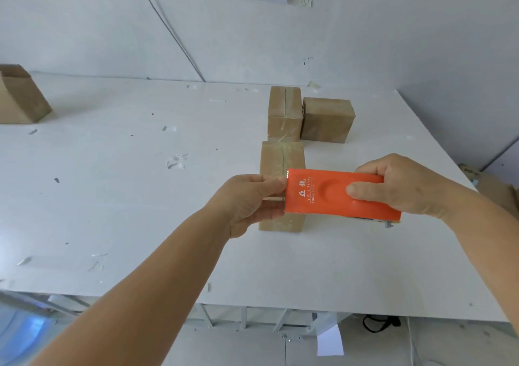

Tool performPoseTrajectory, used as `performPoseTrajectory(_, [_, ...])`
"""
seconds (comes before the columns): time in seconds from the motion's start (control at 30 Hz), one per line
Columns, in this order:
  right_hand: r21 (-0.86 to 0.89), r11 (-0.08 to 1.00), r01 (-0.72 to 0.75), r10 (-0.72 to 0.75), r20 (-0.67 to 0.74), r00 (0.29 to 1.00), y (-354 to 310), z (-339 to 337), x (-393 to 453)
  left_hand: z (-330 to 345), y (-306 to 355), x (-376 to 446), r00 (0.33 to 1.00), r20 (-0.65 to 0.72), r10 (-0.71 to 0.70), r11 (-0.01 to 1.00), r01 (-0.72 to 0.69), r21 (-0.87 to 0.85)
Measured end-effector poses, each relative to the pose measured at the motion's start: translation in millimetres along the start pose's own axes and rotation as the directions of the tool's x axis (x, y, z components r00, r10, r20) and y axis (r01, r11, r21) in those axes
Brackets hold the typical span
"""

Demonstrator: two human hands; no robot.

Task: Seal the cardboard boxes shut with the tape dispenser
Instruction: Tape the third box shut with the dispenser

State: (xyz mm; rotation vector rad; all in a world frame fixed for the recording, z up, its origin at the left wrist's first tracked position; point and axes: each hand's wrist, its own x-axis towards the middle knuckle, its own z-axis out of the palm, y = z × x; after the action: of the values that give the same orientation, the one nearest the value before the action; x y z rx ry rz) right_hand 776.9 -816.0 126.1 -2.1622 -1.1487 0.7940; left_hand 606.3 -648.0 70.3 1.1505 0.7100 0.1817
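The person holds the orange tape dispenser (341, 195) up in the air, just above the near cardboard box (282, 163) on the white table (140, 197). The right hand (404, 185) grips the dispenser's back end, thumb flat on the orange side and fingers curled round behind it. The left hand (250, 199) pinches something thin at the toothed front end; I think it is the loose end of the clear tape, but it is hard to see. The dispenser lies longways from right to left, and its sharp teeth point left, toward the left hand. The box under it runs the other way, from near to far, with its middle seam going away from the person. So the dispenser is crossways to the seam right now. That could go wrong: if the tape goes down like this, it may land across the flaps and not along the crack. The clear tape could also fold and stick to itself, or stick to the fingers. Those fingers are very close to the teeth and could get scratched. Two more boxes (325, 118) sit further back, touching each other, and they look taped already. One more box (19, 95) stands far off to the left.
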Motion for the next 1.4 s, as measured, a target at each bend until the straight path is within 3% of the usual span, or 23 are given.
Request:
performPoseTrajectory(0.1, [0.023,1.000,0.012,-0.012,-0.008,1.000,-4.4,-1.9,3.8,2.8,-0.3,5.9,0.995,-0.085,0.041,0.998,-0.036,0.059])
performPoseTrajectory(0.2, [-0.010,1.000,0.001,-0.001,-0.002,1.000,-10.9,-0.5,11.0,6.0,-2.8,18.5,0.954,-0.222,0.203,0.930,-0.117,0.350])
performPoseTrajectory(0.27, [-0.042,0.999,-0.016,0.017,0.003,1.000,-11.4,0.1,17.0,6.6,-2.4,25.1,0.926,-0.262,0.272,0.882,-0.131,0.452])
performPoseTrajectory(0.63, [-0.103,0.979,-0.173,0.175,0.004,0.985,42.5,-40.8,25.8,-30.5,-9.8,39.4,0.871,-0.388,0.302,0.809,-0.019,0.587])
performPoseTrajectory(0.97, [-0.225,0.939,-0.259,0.273,0.031,0.962,62.0,-49.8,33.7,-42.8,-23.3,44.7,0.879,-0.443,0.178,0.885,0.054,0.462])
performPoseTrajectory(1.4, [-0.192,0.949,-0.252,0.263,0.038,0.964,68.4,-55.5,43.8,-43.6,-20.5,56.9,0.860,-0.464,0.213,0.896,0.018,0.444])
